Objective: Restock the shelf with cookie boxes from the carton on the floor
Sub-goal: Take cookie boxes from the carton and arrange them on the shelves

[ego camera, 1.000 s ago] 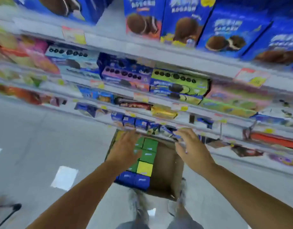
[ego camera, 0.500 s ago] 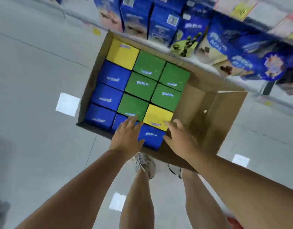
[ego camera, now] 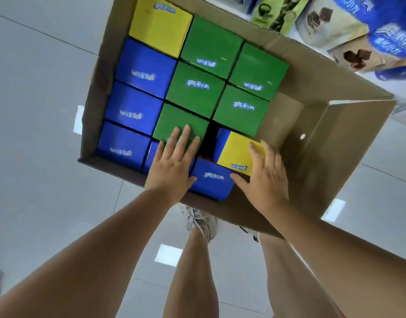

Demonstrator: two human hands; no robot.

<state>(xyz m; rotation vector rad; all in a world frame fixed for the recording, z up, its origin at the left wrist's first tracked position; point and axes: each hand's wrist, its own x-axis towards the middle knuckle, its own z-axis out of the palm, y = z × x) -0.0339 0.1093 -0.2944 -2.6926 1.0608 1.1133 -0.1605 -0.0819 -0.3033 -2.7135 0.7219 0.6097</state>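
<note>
We count 1 cardboard carton (ego camera: 330, 143). In it we see 5 green cookie boxes (ego camera: 195, 88), 5 blue cookie boxes (ego camera: 146, 67), 1 mostly hidden, and 2 yellow cookie boxes (ego camera: 159, 24), 12 in all. We also count 1 left hand (ego camera: 172, 164), 1 right hand (ego camera: 264, 177), 2 bare legs (ego camera: 190, 271) and 2 sneakers (ego camera: 201, 222).

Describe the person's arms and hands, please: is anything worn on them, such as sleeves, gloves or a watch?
The left hand and the right hand are bare: no glove, ring or watch shows. The left forearm and the right forearm are bare too, with no sleeve in view up to the picture's edge. No markings show on them.
</note>
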